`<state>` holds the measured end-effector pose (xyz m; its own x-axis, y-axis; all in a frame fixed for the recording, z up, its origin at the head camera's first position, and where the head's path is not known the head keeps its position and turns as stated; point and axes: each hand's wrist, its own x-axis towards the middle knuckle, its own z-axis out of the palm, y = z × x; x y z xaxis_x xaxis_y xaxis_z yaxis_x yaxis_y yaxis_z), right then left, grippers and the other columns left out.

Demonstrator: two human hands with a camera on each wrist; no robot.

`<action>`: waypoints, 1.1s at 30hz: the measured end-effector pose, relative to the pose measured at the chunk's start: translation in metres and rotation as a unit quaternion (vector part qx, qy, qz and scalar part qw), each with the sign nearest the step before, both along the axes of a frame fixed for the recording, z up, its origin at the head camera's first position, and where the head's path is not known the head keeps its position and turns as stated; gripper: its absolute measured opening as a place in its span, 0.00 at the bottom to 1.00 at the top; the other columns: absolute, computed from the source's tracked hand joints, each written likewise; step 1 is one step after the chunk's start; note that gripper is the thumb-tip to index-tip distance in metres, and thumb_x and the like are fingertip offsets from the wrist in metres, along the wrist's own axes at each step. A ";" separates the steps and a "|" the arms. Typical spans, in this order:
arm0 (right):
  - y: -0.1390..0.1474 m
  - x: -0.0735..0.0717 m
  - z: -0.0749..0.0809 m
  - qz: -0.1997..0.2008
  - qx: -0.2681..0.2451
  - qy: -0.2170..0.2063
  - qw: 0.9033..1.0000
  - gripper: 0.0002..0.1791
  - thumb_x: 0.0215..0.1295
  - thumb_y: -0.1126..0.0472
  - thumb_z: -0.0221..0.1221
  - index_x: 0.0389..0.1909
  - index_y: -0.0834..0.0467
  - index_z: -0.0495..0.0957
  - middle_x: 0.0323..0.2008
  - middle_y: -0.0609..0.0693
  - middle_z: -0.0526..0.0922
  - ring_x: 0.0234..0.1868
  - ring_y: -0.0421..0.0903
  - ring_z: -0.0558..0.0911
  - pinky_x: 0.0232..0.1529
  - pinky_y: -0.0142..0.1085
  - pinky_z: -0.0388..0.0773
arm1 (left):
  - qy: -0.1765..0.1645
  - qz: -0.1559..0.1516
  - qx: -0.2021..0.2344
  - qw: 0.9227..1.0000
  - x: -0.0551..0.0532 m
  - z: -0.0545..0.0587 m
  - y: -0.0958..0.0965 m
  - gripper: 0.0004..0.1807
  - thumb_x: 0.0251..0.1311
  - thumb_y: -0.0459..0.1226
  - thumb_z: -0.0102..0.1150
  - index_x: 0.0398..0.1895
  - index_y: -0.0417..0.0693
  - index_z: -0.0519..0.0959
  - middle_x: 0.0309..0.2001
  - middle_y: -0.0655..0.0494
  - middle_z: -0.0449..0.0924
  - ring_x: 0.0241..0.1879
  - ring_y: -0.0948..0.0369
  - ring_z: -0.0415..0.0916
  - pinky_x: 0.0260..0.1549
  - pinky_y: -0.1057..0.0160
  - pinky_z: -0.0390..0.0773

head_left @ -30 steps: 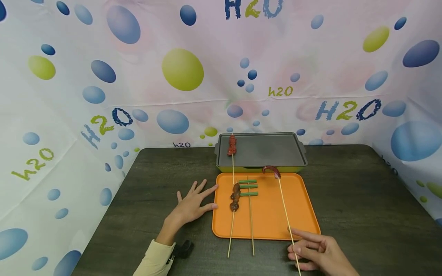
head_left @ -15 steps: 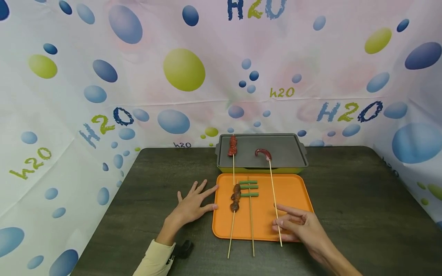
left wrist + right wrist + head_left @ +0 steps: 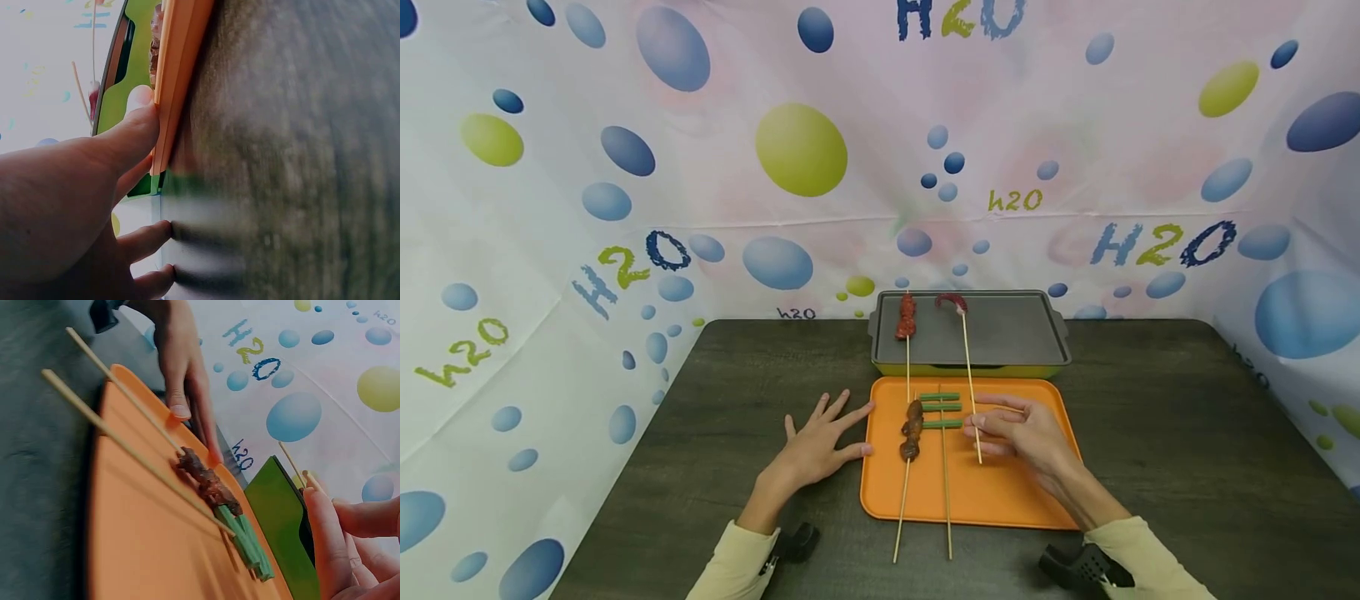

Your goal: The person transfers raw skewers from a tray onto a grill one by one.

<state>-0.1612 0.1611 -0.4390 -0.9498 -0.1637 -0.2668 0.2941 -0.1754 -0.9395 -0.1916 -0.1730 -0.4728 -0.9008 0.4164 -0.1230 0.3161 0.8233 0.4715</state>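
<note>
My right hand (image 3: 1028, 435) pinches the wooden stick of a skewer (image 3: 968, 354) with a curled, dark red tentacle at its far end. The tentacle is over the grey grill plate (image 3: 1007, 333); I cannot tell whether it touches. My left hand (image 3: 814, 447) has its fingers spread, with thumb and index finger touching the left edge of the orange tray (image 3: 1000, 496). In the left wrist view the thumb (image 3: 140, 100) presses that rim. On the tray lie a brown meat skewer (image 3: 912, 429) and a skewer with green bean pieces (image 3: 942, 407).
A red meat skewer (image 3: 906, 318) lies on the left of the grill plate, its stick reaching over the tray. The dark wooden table (image 3: 1172, 433) extends to both sides. Behind it hangs a white curtain (image 3: 865, 108) with coloured dots.
My right hand has moved forward and left with the tentacle skewer, taking its tentacle from above the tray to the far part of the grill plate. My left hand has stayed put.
</note>
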 end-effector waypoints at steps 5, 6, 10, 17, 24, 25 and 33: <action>-0.006 -0.014 -0.001 0.003 -0.014 -0.003 1.000 0.31 0.70 0.71 0.63 0.72 0.71 0.67 0.45 0.61 0.89 0.43 0.48 0.90 0.43 0.40 0.85 | -0.004 0.001 -0.001 1.000 0.001 -0.001 -0.001 0.38 0.68 0.61 0.57 0.80 0.71 0.63 0.82 0.47 0.48 0.80 0.37 0.39 0.57 0.14 0.33; -0.007 -0.016 -0.001 0.005 -0.014 -0.003 1.000 0.31 0.71 0.70 0.63 0.72 0.71 0.66 0.44 0.60 0.89 0.43 0.48 0.90 0.44 0.39 0.85 | -0.006 0.000 0.000 1.000 0.001 -0.001 -0.001 0.37 0.68 0.61 0.57 0.80 0.71 0.63 0.82 0.47 0.48 0.80 0.37 0.39 0.57 0.13 0.33; -0.008 -0.023 -0.002 0.004 -0.019 -0.008 1.000 0.31 0.71 0.69 0.63 0.72 0.70 0.67 0.42 0.56 0.90 0.43 0.47 0.90 0.43 0.37 0.85 | -0.006 0.000 0.003 1.000 0.002 -0.001 -0.001 0.37 0.68 0.60 0.57 0.80 0.70 0.63 0.82 0.47 0.48 0.80 0.37 0.39 0.57 0.13 0.32; -0.004 -0.028 -0.003 0.016 -0.036 -0.010 0.999 0.33 0.72 0.68 0.62 0.74 0.73 0.62 0.43 0.55 0.90 0.43 0.45 0.90 0.43 0.36 0.85 | -0.004 -0.002 0.003 1.000 0.001 -0.002 -0.001 0.37 0.68 0.61 0.57 0.79 0.70 0.63 0.82 0.47 0.48 0.80 0.38 0.39 0.57 0.13 0.33; -0.002 -0.031 -0.005 0.021 -0.041 -0.008 0.999 0.34 0.72 0.67 0.62 0.74 0.73 0.62 0.43 0.54 0.90 0.44 0.45 0.90 0.46 0.39 0.85 | -0.002 -0.001 0.005 1.000 0.000 -0.001 0.000 0.37 0.68 0.60 0.57 0.79 0.71 0.63 0.82 0.47 0.48 0.80 0.38 0.39 0.57 0.14 0.32; -0.001 -0.031 -0.005 0.022 -0.042 -0.007 0.999 0.34 0.72 0.67 0.62 0.74 0.73 0.62 0.43 0.54 0.90 0.44 0.45 0.90 0.46 0.39 0.85 | -0.002 -0.001 0.005 1.000 0.000 0.000 0.000 0.37 0.68 0.60 0.57 0.79 0.71 0.63 0.82 0.47 0.48 0.80 0.38 0.39 0.57 0.14 0.32; 0.000 -0.025 -0.007 0.042 -0.001 0.037 0.998 0.31 0.77 0.62 0.58 0.73 0.74 0.62 0.50 0.62 0.87 0.49 0.50 0.89 0.50 0.46 0.83 | -0.005 -0.002 0.006 1.000 0.000 0.000 -0.001 0.37 0.68 0.60 0.58 0.79 0.70 0.63 0.82 0.47 0.48 0.80 0.37 0.39 0.57 0.13 0.32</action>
<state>-0.1861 0.1610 -0.4460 -0.9501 -0.2433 -0.1950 0.2366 -0.1551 -0.9591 -0.1921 -0.1745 -0.4725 -0.8982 0.4210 -0.1265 0.3143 0.8162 0.4848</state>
